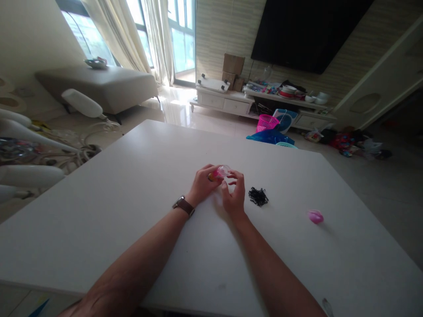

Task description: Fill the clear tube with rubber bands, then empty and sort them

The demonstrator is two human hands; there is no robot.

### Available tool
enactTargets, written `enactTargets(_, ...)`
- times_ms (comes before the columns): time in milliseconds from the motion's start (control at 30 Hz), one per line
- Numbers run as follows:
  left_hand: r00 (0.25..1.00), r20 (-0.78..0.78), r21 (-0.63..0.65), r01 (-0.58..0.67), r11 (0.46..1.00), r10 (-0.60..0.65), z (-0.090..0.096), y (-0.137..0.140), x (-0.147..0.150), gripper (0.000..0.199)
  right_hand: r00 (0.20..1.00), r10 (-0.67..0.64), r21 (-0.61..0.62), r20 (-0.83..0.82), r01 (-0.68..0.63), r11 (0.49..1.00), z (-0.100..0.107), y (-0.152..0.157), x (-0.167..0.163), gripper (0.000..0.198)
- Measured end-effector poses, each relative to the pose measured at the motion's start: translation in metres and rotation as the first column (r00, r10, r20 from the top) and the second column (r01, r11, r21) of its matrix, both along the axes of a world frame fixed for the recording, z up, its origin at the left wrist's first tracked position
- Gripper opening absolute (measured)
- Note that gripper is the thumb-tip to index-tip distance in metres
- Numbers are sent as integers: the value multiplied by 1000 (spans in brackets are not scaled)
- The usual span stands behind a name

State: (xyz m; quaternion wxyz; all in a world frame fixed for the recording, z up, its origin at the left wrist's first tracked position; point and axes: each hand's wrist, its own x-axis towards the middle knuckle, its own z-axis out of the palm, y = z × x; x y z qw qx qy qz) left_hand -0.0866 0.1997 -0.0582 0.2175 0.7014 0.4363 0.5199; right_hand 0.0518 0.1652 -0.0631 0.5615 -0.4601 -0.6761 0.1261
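My left hand (204,185), with a brown-strapped watch on the wrist, is closed around a small pink and clear plastic cup-like piece (224,171). Something yellow-orange shows by its fingers, too small to make out. From the right, my right hand (235,193) has its thumb and index finger at the clear rim of that piece, its other fingers curled and slightly apart. Just right of this hand lies a pile of small black looped pieces (258,197) on the white table (158,167). Farther right rests a rounded pink plastic piece (315,216).
A small clear object (327,307) lies near the front right edge. Beyond the table stand a pink basket (267,122), a blue bag (272,137) and a low white cabinet (214,102). White chairs (82,103) are at the left.
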Motion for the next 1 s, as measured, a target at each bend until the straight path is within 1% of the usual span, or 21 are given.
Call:
enactTargets(100, 999, -26, 9, -36, 999, 36, 0, 1, 0, 28, 999, -5, 36, 51, 3, 999, 8, -4, 9, 27)
enactTargets(167, 998, -26, 14, -52, 999, 52, -1, 2, 0, 24, 988, -36, 46, 153, 30, 999, 18, -5, 24, 16)
enactTargets(200, 998, -24, 15, -56, 998, 56, -2, 3, 0, 23, 973, -65, 33, 221, 59, 998, 24, -5, 34, 11)
enactTargets(267, 998, -25, 12, -58, 998, 58, -4, 4, 1, 23, 930, -121, -42, 347, 144, 989, 34, -4, 57, 10)
enactTargets(333, 998, -26, 10, -60, 998, 60, -6, 5, 1, 24, 871, -128, -128, 474, 212, 969, 40, -3, 81, 8)
enactTargets(367, 998, -26, 11, -61, 998, 62, -6, 6, 2, 25, 842, -120, -148, 526, 230, 962, 41, -3, 92, 7)
enactTargets(433, 998, -24, 16, -62, 998, 62, -7, 5, 2, 29, 790, -90, -169, 607, 239, 956, 39, -4, 109, 15)
enactTargets(533, 999, -22, 23, -42, 999, 43, -7, 2, 4, 31, 722, -51, -190, 690, 248, 950, 31, -7, 122, 22)
enactTargets(600, 999, -29, 24, -24, 999, 25, -6, 0, 4, 33, 690, -35, -203, 723, 261, 944, 25, -7, 125, 19)
enactTargets(667, 999, -36, 29, -13, 999, 14, -5, -2, 4, 34, 680, -22, -205, 733, 252, 946, 19, -5, 127, 12)
enactTargets(800, 998, -55, 40, -4, 999, 6, -5, -2, 4, 37, 704, 5, -196, 710, 191, 962, 12, 1, 133, 10)
enactTargets(1000, 998, -56, 39, -7, 999, 9, -8, 2, 5, 38, 751, 35, -253, 659, 177, 951, 9, 4, 142, 10)
